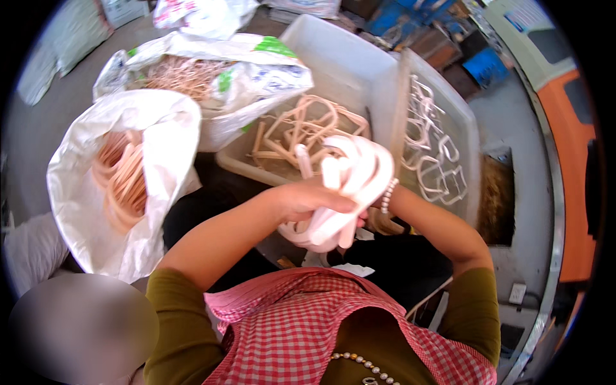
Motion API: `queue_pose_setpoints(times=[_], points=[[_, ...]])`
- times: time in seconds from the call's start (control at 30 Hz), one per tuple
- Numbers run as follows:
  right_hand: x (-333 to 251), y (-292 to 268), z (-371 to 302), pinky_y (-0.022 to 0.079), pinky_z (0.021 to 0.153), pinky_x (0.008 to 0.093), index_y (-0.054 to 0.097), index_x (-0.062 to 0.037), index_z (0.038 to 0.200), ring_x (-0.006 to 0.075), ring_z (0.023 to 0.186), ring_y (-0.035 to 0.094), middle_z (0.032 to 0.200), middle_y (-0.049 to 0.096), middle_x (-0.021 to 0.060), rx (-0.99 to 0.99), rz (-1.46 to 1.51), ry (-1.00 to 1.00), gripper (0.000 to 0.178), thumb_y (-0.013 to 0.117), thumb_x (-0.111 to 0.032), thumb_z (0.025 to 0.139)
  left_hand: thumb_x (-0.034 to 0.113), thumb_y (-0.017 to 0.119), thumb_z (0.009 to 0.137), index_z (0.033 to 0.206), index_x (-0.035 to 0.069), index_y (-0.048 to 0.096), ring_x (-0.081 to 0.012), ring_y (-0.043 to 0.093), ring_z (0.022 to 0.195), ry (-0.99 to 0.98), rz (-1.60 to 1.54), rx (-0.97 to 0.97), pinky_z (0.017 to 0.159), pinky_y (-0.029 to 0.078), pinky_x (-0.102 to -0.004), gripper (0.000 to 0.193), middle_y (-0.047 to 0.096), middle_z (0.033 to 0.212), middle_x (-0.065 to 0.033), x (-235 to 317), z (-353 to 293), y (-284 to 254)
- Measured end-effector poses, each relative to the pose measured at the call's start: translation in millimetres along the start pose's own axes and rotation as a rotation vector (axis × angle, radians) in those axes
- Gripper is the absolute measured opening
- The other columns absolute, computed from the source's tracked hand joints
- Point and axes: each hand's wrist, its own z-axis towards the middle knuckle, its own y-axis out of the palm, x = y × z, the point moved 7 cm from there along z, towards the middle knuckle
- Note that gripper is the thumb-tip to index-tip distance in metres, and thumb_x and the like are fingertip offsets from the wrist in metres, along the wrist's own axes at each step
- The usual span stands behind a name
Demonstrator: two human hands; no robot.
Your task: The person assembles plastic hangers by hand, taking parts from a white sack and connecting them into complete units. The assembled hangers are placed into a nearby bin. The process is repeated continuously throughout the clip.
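Observation:
A bundle of pale pink bent plastic strips [369, 170], looped like frames, is held up in front of my chest. My left hand [311, 200] is closed round its left side, the thumb lying across the strips. From the right, my right hand [363, 219] grips the bundle too; most of it is hidden behind the strips, with only some fingers and the wrist with a beaded bracelet showing. Just beyond, a translucent plastic bin [256, 168] holds more bent peach-coloured strips [308, 128].
At left stands an open white sack [70, 186] with bundled peach strips [125, 179]. Behind it, a printed sack [263, 80] holds thin pinkish scraps. A second bin [473, 128] at right contains whitish bent pieces [436, 154]. An orange-and-grey machine [564, 160] lines the right side.

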Motion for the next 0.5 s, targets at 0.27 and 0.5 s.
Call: queue_pose_setpoints(times=[0.27,0.5], points=[[-93.9,61.4,-17.5,0.037,0.103,0.0343,0.045,-0.0045,0.132,0.0238,0.115,0.05,0.124,0.053,0.0122,-0.084,-0.558,-0.4,0.048,0.055,-0.021,0.089,0.007,0.077,0.069,0.114,0.002,0.053,-0.0192,0.064,0.078,0.286,0.049,0.201,0.068,0.056,-0.0315,0.052,0.063,0.093,-0.0102,40.6,-36.7,37.6],[-146.5,110.9,-40.7,0.031,0.107,0.0457,0.056,-0.0091,0.122,0.0298,0.13,0.041,0.134,0.049,0.0153,0.296,-1.809,-1.39,0.041,0.055,-0.005,0.081,0.021,0.075,0.064,0.108,-0.001,0.054,-0.0203,0.061,0.064,0.896,0.19,0.534,0.058,0.052,-0.0301,0.054,0.061,0.079,-0.0119,128.9,-156.6,73.4]])
